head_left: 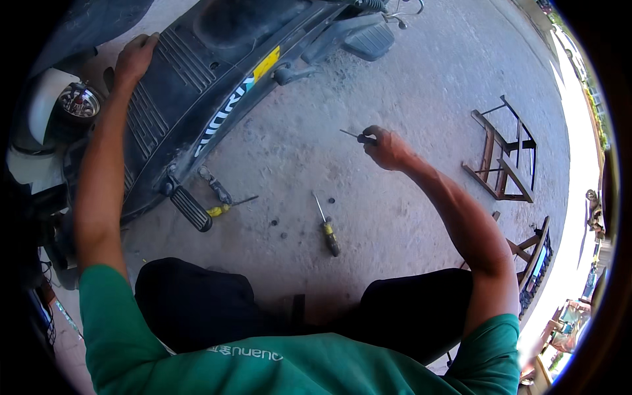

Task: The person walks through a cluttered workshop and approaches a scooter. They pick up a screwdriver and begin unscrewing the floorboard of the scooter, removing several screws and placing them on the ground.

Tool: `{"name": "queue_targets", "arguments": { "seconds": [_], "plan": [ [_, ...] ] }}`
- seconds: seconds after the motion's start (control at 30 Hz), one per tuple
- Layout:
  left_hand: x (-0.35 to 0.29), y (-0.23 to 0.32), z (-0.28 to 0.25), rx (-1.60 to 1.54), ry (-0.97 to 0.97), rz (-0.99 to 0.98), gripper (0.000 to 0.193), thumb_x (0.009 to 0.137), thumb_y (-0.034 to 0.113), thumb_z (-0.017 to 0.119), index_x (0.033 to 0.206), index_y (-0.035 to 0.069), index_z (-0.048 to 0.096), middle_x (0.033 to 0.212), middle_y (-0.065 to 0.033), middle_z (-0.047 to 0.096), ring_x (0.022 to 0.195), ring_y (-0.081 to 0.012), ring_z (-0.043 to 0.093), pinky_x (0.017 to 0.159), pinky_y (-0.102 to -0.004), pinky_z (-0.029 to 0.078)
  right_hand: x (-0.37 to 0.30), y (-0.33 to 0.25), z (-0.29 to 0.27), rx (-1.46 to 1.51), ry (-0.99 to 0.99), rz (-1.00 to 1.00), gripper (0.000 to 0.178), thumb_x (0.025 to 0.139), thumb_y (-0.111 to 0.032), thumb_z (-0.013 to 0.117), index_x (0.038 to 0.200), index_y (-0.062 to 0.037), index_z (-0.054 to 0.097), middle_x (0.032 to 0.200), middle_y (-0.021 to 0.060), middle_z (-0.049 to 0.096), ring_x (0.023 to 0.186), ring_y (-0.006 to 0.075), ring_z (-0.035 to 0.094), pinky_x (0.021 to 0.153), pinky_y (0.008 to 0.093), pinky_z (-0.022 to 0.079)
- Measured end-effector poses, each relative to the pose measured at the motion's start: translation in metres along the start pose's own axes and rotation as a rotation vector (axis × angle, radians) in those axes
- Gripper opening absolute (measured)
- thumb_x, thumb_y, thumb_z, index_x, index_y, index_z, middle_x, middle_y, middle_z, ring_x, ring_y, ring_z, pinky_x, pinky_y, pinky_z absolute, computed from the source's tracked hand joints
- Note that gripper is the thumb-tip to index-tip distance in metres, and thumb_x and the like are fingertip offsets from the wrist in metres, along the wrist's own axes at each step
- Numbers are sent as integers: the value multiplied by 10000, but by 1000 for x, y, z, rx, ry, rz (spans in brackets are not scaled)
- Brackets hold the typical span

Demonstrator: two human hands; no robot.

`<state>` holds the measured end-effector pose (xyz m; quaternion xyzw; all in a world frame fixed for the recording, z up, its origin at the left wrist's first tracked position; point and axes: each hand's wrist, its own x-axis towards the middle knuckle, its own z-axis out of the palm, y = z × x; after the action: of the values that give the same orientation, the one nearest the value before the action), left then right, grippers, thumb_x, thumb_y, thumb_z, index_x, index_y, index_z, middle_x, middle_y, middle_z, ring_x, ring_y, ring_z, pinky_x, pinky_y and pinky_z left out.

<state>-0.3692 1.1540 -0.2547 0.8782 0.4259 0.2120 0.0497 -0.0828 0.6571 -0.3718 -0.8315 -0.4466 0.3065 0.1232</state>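
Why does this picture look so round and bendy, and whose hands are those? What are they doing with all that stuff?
There's no robot here, just a person with bare hands. A wide fisheye camera on their head looks down, which makes straight edges bend. That green shirt is the person's own.

The left hand is on the far edge of a dark scooter. The right hand holds a thin tool above the ground; its tip is too small to make out.

On the ground lies a screwdriver with a yellow and dark handle, with a few small dark bits near it. Farther right stands a metal frame.
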Motion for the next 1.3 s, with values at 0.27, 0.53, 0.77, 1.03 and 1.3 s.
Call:
{"name": "queue_targets", "arguments": {
  "seconds": [0.27,0.53,0.77,1.03,1.3],
  "plan": [
    [19,-25,16,3,8,37,560,988,556,473,1110,45,665,1031,-230,676,1028,-449,615,906,-457,457,-39,103,-7,-28,103,144,377,907,-255,575,1240,-102,667,1135,230,699,1091,381,663,926,453,515],
    [26,-28,15,10,-36,52,590,993,550,464,1139,15,665,1057,-241,678,1057,-436,618,935,-444,447,-85,151,-3,-3,147,387,449,920,-288,555,1329,-113,615,1170,252,685,1097,402,658,941,458,509],
    [15,-11,0,159,-22,47,581,1002,522,462,1192,9,658,1177,-268,655,1147,-447,590,989,-446,426,-102,139,25,102,262,355,477,943,-228,517,1410,-139,550,1229,250,665,1124,440,640,968,479,504],
    [13,0,-9,352,-75,47,611,1021,542,393,1323,63,624,1342,-202,619,1235,-422,565,1048,-434,416,-129,172,39,127,423,380,453,944,-222,538,1387,-133,573,1209,245,675,1113,435,646,968,474,504],
    [21,5,-15,525,-221,-127,705,1005,640,247,1487,183,485,1531,-134,472,1387,-405,446,1157,-494,320,-134,210,34,81,526,477,458,940,-241,555,1386,-141,579,1168,263,680,1070,460,651,943,498,509]
  ]
}}
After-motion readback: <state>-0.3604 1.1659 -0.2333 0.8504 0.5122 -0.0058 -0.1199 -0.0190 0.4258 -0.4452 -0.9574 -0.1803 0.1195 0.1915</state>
